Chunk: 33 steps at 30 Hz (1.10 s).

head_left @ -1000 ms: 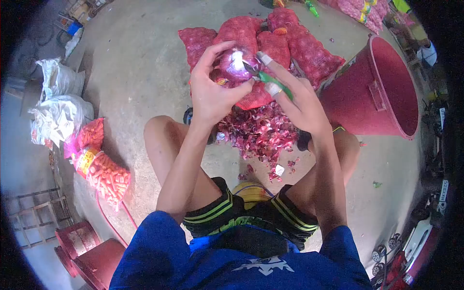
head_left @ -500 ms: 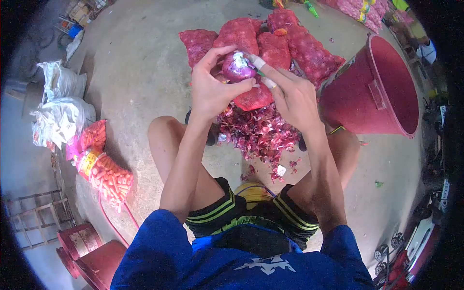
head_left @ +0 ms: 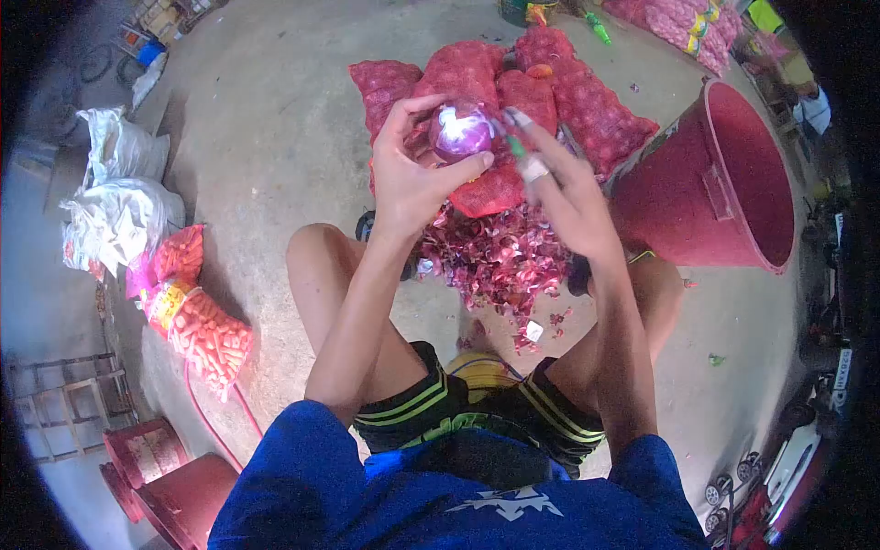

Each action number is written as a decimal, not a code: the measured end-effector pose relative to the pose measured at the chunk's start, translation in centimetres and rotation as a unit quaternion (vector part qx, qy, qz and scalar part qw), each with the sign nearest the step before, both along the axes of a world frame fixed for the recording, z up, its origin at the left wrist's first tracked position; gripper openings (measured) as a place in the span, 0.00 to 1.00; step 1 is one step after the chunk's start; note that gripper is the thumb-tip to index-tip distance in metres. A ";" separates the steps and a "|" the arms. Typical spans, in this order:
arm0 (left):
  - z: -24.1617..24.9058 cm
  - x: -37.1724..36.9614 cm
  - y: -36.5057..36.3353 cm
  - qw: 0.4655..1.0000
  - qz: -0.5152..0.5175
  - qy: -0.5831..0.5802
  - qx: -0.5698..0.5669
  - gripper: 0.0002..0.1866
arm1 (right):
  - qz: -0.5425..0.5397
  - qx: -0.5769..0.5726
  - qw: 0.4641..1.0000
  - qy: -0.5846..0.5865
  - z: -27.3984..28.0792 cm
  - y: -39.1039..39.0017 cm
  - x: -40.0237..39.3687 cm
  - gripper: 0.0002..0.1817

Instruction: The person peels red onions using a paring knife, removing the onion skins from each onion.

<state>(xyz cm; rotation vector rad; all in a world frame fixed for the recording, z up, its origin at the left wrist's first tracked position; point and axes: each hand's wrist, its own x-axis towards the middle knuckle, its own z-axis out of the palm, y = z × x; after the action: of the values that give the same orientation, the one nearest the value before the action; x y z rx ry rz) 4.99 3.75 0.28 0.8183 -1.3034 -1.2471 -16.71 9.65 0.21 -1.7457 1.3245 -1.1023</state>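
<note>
At twelve o'clock on my feed I have the left hand (head_left: 403,174) clamped around a purple onion (head_left: 461,137). To its three o'clock, the blurred right hand (head_left: 570,194) grips a green-handled knife (head_left: 516,147); I can't tell whether the blade touches. Loose skins (head_left: 500,261) lie near dial centre.

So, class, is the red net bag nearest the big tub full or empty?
Full, or close to it: the red net bag bulges along its length, with rounded lumps showing through the mesh.

Onion (head_left: 461,137) before sacks (head_left: 530,103), peelings (head_left: 500,261) on floor (head_left: 266,137), bucket (head_left: 674,211) at right, carrot bag (head_left: 211,339) at left.
</note>
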 end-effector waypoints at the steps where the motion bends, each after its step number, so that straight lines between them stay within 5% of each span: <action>1: -0.1 -0.1 0.1 1.000 0.003 0.010 0.004 0.40 | 0.000 0.001 1.000 0.000 0.4 0.1 0.5 0.30; 10: -0.4 -0.9 -0.2 0.989 -0.047 0.120 0.080 0.41 | -0.038 -0.143 0.989 -0.003 0.0 -1.0 1.7 0.26; 13: 0.1 -0.6 0.2 0.959 -0.150 0.200 0.136 0.39 | -0.100 0.005 0.991 -0.084 0.4 -1.1 1.5 0.25; 16: -0.3 -0.8 0.4 0.917 -0.206 0.293 0.173 0.39 | -0.078 -0.049 0.992 -0.090 -0.2 -1.3 1.4 0.25; 21: -0.7 -0.5 0.3 0.920 -0.218 0.269 0.181 0.40 | -0.041 -0.100 0.989 -0.100 -0.3 -1.3 1.0 0.25; 23: -0.4 -0.3 0.4 0.919 -0.239 0.263 0.168 0.41 | -0.136 0.025 0.977 -0.160 0.1 -2.5 -0.3 0.28; 26: 0.3 -0.1 0.1 0.931 -0.225 0.255 0.133 0.38 | -0.082 0.031 0.991 -0.098 -0.7 -2.7 -2.6 0.32; 28: 0.5 0.5 -0.4 0.974 -0.161 0.131 0.096 0.36 | -0.055 0.023 0.998 -0.027 0.6 -1.4 -1.9 0.33; 31: 0.6 0.6 -0.3 0.991 -0.087 0.042 0.092 0.35 | 0.024 -0.094 0.995 -0.028 1.0 -0.3 -0.3 0.34; 33: 0.2 0.5 -0.3 0.995 -0.075 0.031 0.054 0.37 | 0.041 -0.073 0.996 0.006 1.8 0.5 0.0 0.35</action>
<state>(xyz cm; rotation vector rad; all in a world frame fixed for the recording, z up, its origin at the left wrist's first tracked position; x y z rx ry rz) 5.52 3.46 0.49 0.7626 -1.2746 -1.4617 -16.73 10.16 1.96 -1.8979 1.1944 -1.1686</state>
